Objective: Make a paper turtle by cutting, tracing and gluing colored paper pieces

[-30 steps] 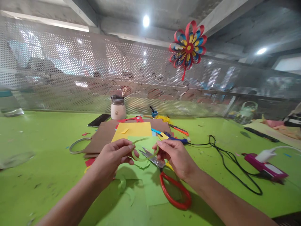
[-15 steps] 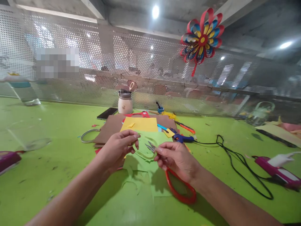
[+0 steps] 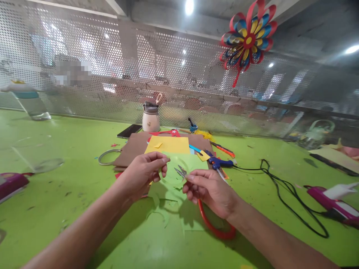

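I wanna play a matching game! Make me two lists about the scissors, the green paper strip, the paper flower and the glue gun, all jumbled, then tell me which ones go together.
Things:
1. Scissors
2. Green paper strip
3. Paper flower
4. Glue gun

Clues:
A. Pinched in the fingers of the left hand
B. Blue, with a black cord
C. Has a red handle
D. High above the table

Right pairs:
1-C
2-A
3-D
4-B

A perforated screen [image 3: 109, 67] stands behind the green table [image 3: 252, 198] beneath bright lights [image 3: 189, 6].
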`<state>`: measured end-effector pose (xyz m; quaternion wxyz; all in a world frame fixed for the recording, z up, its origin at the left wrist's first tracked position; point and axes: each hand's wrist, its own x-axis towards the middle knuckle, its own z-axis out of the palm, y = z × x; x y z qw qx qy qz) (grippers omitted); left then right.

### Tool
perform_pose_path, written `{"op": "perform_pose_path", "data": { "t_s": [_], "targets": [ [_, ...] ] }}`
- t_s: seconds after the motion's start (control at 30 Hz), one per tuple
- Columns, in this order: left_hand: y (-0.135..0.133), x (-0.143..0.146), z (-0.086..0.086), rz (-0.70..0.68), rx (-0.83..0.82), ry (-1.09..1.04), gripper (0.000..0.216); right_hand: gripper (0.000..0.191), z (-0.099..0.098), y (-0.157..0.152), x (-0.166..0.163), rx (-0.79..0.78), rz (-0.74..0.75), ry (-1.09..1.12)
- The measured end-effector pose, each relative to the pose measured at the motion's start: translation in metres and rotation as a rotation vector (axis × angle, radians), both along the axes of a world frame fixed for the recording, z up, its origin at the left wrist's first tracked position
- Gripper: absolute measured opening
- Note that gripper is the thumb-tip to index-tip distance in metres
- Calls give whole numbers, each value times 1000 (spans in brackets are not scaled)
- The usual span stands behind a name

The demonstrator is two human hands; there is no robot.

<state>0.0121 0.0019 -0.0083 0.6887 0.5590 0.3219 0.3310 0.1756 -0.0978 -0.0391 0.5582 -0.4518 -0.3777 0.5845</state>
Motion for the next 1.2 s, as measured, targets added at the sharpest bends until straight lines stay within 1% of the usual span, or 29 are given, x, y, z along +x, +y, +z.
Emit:
{"op": "perform_pose_path", "data": {
  "t_s": [0.1,0.17,0.3,0.37,0.43,0.57,0.73,0.83,0.93,1.03,1.2],
  "targets": [
    [1,-1,-2,-47,47,25,20,22,3,1,6,13,22,-105],
    [5,-4,-1,-53,80,23,19,21,8,3,15,34,2,-207],
    [16,-11,3,25,162,-15,19,21,16,10,40,90,-124,-350],
    [23,-15,5,47,177,13,21,23,17,14,52,87,-168,-387],
    [28,-17,6,32,172,58,22,22,16,17,60,57,-165,-434],
    [37,-23,6,-23,174,144,22,19,13,26,69,-6,-94,-592],
    [49,-32,6,-33,152,179,30,20,5,34,69,-25,-19,-909],
    [54,-32,2,-10,124,174,32,21,-3,27,62,-18,19,-1135],
    [55,-28,-4,-13,85,175,30,34,-9,13,52,7,-5,-1316],
    [55,-24,-12,-29,55,186,34,47,-11,2,45,23,-30,-1419],
    [62,-26,-18,-2,50,184,47,52,-15,1,44,27,-11,-1461]
  ]
}}
